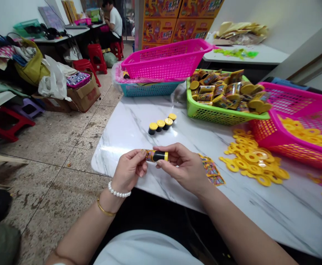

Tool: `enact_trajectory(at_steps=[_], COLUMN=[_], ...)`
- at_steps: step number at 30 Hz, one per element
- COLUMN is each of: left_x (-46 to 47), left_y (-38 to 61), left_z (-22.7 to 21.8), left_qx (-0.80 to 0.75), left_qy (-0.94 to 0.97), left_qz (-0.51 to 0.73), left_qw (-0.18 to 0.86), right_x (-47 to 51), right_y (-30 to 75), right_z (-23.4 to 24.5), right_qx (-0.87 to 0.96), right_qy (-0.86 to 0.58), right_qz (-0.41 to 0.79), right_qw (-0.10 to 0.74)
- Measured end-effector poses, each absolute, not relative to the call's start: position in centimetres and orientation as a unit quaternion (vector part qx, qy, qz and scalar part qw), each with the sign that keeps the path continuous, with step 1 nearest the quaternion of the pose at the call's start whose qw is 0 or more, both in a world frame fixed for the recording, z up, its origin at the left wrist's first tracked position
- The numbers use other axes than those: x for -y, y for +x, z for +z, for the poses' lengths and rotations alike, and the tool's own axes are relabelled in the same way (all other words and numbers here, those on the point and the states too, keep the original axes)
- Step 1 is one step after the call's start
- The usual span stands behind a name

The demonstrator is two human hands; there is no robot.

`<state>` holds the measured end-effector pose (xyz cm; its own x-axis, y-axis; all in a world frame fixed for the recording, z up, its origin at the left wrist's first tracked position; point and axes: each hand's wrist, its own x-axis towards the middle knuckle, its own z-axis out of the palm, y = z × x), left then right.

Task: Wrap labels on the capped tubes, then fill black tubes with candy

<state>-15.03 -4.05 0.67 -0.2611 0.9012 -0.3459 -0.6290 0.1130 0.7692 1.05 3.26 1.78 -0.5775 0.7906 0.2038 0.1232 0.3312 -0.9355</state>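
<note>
Above the near edge of the table I hold a small black cup with a yellow lid [159, 156] on its side, the lid facing right. A colourful printed label [150, 155] is at its left part, and my left hand [128, 166] pinches it there between thumb and fingers. My right hand [183, 164] is closed round the lid end. Just beyond, several black cups with yellow lids [160, 126] stand upright in a slanting row. Printed label sheets [212, 170] lie right of my right hand, partly hidden by it.
Yellow rings [250, 157] are heaped on the marbled table [127, 127]. A green basket [218, 110] holds labelled cups, and a pink basket [293, 145] holds more rings. Another pink basket [163, 60] rests on a blue one [149, 89]. A person [115, 22] sits far back.
</note>
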Motion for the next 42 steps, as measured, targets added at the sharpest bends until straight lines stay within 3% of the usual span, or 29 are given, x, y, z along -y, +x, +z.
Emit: enact_trajectory(at_steps=[5, 7, 11, 20, 28, 36, 42], left_x=[4.8, 4.8, 3.5, 0.1, 1.6, 1.7, 2.1], left_y=[-14.9, -15.4, -16.3, -15.2, -16.9, -16.7, -16.2], left_z=[0.8, 1.0, 1.6, 2.2, 1.0, 0.4, 0.8], left_qx=[-0.480, -0.474, -0.440, -0.451, -0.473, -0.452, -0.497], left_qy=[0.164, 0.199, 0.279, 0.320, 0.321, 0.395, 0.555], left_qz=[0.684, 0.664, 0.592, 0.587, 0.561, 0.575, 0.544], left_qw=[0.524, 0.544, 0.615, 0.592, 0.598, 0.556, 0.388], right_x=[-3.3, -3.5, -4.1, -5.7, -5.5, -5.2, -5.4], right_y=[1.1, 1.1, 1.2, 2.1, 1.7, 1.6, 1.3], right_z=[2.2, 2.3, 2.2, 2.0, 1.6, 1.5, 0.6], right_qx=[0.712, 0.718, 0.774, 0.784, 0.845, 0.832, 0.655], right_qy=[-0.278, -0.265, -0.234, -0.251, -0.227, -0.227, -0.353], right_qz=[0.529, 0.519, 0.453, 0.400, 0.242, 0.307, 0.597], right_qw=[0.369, 0.380, 0.374, 0.404, 0.420, 0.402, 0.299])
